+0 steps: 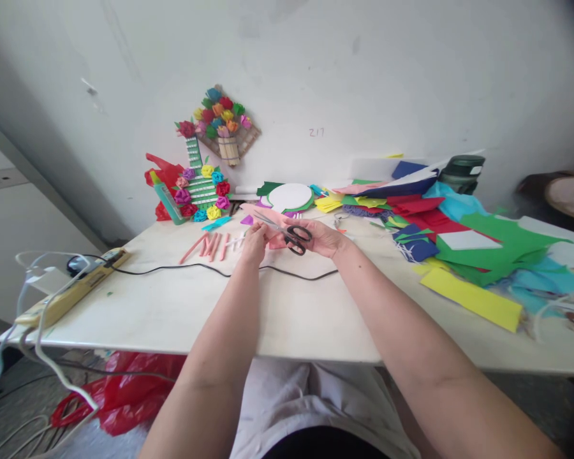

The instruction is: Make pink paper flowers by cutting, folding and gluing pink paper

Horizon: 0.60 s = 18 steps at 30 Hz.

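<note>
My left hand [255, 243] is closed on a piece of pink paper [249, 209], pinching its lower left part. My right hand [323, 237] is closed around a pair of scissors [297, 237] with black handles. The blades point up and to the left, lying across the pink paper. Part of the paper is hidden behind the scissors and fingers. Left of my left hand, several thin pink rolled strips [211, 247] lie on the white table [310, 319], with small white pieces [234, 241] beside them.
A black cable crosses the table from a power strip [83, 287] at left. A green glue bottle [166, 199] leans near a paper-flower craft [205, 186]. Coloured sheets [497, 245] pile up at right, before a dark green bottle [463, 172]. White discs [291, 197] lie at the back.
</note>
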Available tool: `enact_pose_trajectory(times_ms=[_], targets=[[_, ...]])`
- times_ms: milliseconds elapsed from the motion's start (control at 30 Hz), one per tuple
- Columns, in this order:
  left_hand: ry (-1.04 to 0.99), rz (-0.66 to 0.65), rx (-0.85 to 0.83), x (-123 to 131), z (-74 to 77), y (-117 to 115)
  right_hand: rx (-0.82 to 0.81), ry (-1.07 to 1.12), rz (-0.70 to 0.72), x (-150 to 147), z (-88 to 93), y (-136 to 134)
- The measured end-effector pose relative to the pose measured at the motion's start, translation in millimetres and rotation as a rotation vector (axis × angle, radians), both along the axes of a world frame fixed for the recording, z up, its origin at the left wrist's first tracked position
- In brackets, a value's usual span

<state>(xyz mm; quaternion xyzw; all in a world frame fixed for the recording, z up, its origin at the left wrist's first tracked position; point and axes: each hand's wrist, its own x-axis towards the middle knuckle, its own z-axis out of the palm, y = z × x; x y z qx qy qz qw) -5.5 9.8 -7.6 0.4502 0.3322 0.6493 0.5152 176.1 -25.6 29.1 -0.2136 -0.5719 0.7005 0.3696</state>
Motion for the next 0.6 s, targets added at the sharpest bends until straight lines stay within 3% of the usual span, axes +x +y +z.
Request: enact_pose_trajectory(times_ms=[100, 167, 367, 467, 600], targets=[[-0.007, 0.037, -0.019, -2.1, -3.1, 3.6, 0.053, 0.051, 0.084, 4.9, 0.7, -0.2], [-0.02, 0.066, -0.018, -2.5, -3.4, 4.0, 0.075, 0.042, 0.023, 8.8, 1.6, 0.7], [-0.055, 0.137, -0.009, -5.1, -3.7, 4.3, 0.068, -0.108, -0.536, 13.1, -2.2, 12.2], [-0.041, 0.227, -0.05, -7.8, -3.9, 6.9, 0.116, -0.361, -0.658, 8.9, -9.1, 17.9], [-0.055, 0.244, -0.136, -9.2, -2.2, 9.2, 0.402, -0.882, -0.757, 2.7, -14.3, 16.7]])
